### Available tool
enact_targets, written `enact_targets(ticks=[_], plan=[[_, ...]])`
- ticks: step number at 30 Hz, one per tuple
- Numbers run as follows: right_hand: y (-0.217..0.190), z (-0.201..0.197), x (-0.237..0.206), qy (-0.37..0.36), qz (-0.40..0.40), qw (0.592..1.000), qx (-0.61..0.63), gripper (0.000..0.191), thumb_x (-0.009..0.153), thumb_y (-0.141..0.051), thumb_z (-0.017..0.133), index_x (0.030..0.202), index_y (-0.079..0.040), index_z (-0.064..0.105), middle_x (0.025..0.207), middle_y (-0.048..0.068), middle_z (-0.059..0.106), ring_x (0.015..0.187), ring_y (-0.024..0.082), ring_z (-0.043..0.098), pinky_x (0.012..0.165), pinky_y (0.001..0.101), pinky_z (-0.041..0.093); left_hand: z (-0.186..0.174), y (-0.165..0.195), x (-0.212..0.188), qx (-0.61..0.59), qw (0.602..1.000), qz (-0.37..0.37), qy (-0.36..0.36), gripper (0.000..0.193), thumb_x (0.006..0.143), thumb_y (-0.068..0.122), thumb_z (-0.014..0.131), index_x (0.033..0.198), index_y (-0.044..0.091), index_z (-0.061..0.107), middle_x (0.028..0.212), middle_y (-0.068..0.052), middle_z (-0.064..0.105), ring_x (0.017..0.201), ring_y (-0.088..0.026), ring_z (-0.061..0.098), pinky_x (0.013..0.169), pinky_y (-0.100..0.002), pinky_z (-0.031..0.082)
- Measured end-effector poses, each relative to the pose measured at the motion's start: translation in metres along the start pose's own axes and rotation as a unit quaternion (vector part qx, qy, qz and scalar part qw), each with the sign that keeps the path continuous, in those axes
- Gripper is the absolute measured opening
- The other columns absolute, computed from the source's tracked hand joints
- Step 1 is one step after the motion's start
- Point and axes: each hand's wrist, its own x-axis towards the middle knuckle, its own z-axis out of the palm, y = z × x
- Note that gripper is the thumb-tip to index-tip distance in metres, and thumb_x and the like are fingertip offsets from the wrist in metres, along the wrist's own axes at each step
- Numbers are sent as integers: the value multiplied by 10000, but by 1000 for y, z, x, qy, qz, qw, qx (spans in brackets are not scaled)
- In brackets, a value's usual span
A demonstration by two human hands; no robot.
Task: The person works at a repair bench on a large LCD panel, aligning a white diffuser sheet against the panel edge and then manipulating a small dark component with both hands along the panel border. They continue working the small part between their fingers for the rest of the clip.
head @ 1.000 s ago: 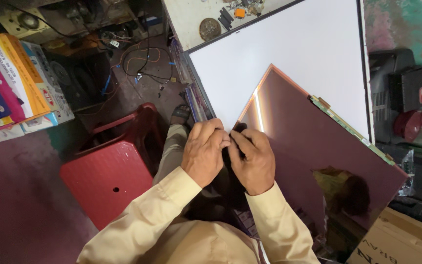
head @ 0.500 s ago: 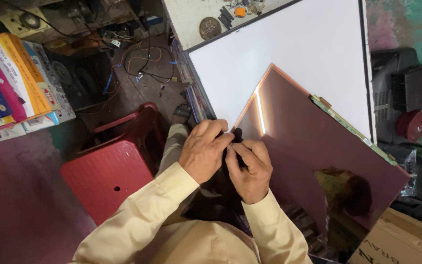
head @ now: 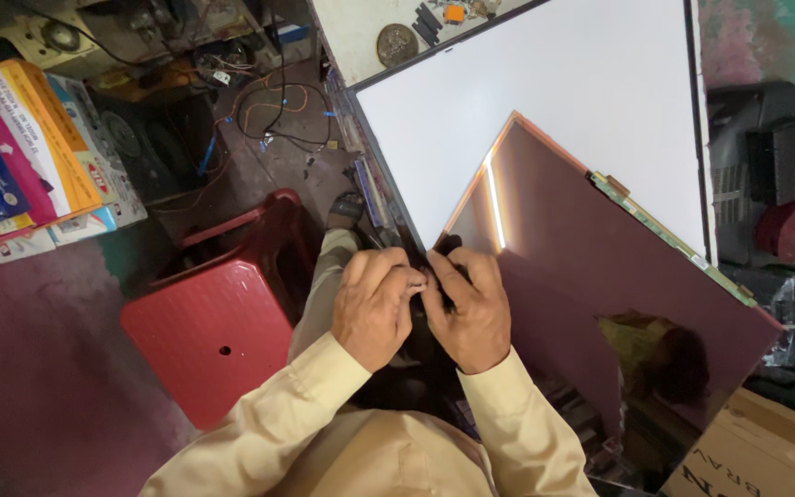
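Both hands meet at the near-left corner of a dark, glossy display panel (head: 600, 304), which lies tilted over a larger white backlit sheet (head: 545, 120). The left hand (head: 374, 308) is curled, its fingertips pinched narrowly on a small dark object (head: 443, 247) at the panel's corner; the right hand (head: 471, 308) is likewise curled, thumb and forefinger closed on the same spot from the right. What exactly the fingers grip is too small to tell; it may be a strip or tab at the panel edge. The panel extends from the grip to the right and away, its long axis running diagonally from the near-left corner toward the far right, where a green circuit strip (head: 664, 235) lines its upper edge. The two hands are touching each other and equally close to the corner; neither is clearly nearer. The panel's bulk therefore lies wholly to the right of the grip, with nothing of it to the left. A red plastic stool (head: 213, 340) stands to the left of the hands, well apart from the panel, and a stack of coloured boxes (head: 20, 156) lies at the far left. A cardboard box (head: 756, 456) sits at the near right.
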Motion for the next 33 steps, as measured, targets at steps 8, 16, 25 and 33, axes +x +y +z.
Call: enact_targets(ticks=[8,16,25,33], plan=[[-12,8,-13,17,-36,999,29,235,804,29,801,1019,-8,714,1001,121,614,856,320,615,738,407,522,-9,-3,0,-37,998,-40,-9,347,827,-68,649,1152,52,670,1194,-145,629,1108,-383,580,941,-445,502],[-26,4,-26,3,31,988,154,124,902,45,701,1005,-3,651,988,145,631,843,324,642,736,400,534,-17,-10,13,-12,999,-45,-16,365,836,-59,632,1181,54,680,1171,-143,657,1080,-369,625,917,-428,529],[-50,22,-19,-85,-9,987,134,223,898,-16,801,813,-13,595,831,128,574,738,332,596,639,436,474,-46,-35,23,-76,987,-132,54,203,930,-36,663,1120,29,689,1033,-129,673,909,-263,704,790,-335,562],[-61,22,-9,-53,-26,985,163,208,859,55,736,1049,-29,722,1003,108,659,845,294,656,731,376,546,-51,-45,12,-114,981,-147,55,214,935,-42,666,1135,31,686,991,-99,671,892,-205,704,777,-298,554]])
